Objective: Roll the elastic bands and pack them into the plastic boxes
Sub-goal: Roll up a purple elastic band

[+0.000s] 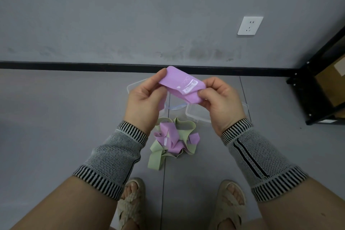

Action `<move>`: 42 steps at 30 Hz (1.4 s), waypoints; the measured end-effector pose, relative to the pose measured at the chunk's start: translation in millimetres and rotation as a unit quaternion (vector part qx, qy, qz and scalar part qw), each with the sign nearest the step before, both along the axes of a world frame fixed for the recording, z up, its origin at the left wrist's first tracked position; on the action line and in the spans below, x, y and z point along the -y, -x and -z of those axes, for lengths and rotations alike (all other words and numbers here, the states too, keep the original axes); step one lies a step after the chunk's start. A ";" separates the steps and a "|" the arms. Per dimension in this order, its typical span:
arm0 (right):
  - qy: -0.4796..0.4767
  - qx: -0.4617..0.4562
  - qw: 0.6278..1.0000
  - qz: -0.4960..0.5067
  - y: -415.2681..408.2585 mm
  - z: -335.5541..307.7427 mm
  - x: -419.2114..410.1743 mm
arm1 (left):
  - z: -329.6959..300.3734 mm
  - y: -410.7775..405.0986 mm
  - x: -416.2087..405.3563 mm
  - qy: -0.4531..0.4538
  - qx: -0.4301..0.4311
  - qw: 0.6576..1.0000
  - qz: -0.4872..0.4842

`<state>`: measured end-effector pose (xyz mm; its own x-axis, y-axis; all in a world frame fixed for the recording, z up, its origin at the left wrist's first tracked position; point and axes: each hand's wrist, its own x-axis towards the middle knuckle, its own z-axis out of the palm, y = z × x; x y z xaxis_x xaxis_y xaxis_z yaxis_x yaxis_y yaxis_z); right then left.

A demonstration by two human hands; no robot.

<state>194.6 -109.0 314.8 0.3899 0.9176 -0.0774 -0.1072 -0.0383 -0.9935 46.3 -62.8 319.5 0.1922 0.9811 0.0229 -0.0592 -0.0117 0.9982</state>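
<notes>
Both hands, left hand and right hand, pinch the flat lilac elastic band held between them, above two clear plastic boxes. Rolling probably goes best tight, edges aligned. Below the hands lies a lilac-and-green band pile.

A flat purple elastic band with a white printed label is held up, folded over on itself, above two clear plastic boxes on the grey floor. Nearer lies a tangled heap of purple and green bands.
</notes>
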 end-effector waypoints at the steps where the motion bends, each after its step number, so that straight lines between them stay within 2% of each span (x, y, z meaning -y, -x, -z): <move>1: 0.003 0.020 1.000 0.005 -1.0 0.2 0.3 | -1.0 1.1 -0.8 -0.002 0.002 1.000 -0.015; 9: 0.012 0.084 0.996 0.010 0.5 2.5 1.0 | -0.3 -0.1 -1.8 0.037 0.046 0.998 -0.011; 18: -0.018 0.059 0.998 -0.032 5.8 -1.3 3.7 | -2.1 0.9 -4.5 0.058 0.096 0.993 -0.046; 25: -0.012 0.116 0.993 0.000 7.0 -2.7 3.8 | -0.8 -1.3 -4.5 0.045 0.064 0.995 -0.053; 30: -0.018 0.048 0.999 -0.006 6.3 -4.8 3.3 | 2.0 0.5 -7.6 0.063 0.054 0.995 -0.060; 32: -0.025 0.016 1.000 -0.005 6.4 -3.5 2.2 | 5.9 0.4 -9.9 0.110 0.018 0.993 -0.047; 34: -0.027 -0.004 1.000 -0.003 6.5 -1.7 2.0 | 11.0 1.3 -11.1 0.139 -0.090 0.986 -0.033; 36: -0.023 -0.009 1.000 0.001 6.4 0.2 1.2 | 14.2 2.5 -10.5 0.037 -0.286 0.957 -0.036; 37: -0.019 -0.011 1.000 0.005 6.1 1.6 0.4 | 12.9 2.2 -8.1 -0.046 -0.344 0.937 -0.047; 39: -0.012 -0.019 1.000 0.017 5.6 3.4 -1.1 | 6.8 -0.8 0.1 -0.182 -0.336 0.924 -0.028; 42: -0.007 -0.047 0.998 0.028 5.3 4.0 -1.3 | 6.2 -6.9 7.3 -0.300 -0.300 0.905 0.039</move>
<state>189.4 -107.7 310.8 0.4316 0.8962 -0.1029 -0.2021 -0.0151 -0.9792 53.1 -70.1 313.3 0.4146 0.8094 0.4160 0.4672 -0.5816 0.6660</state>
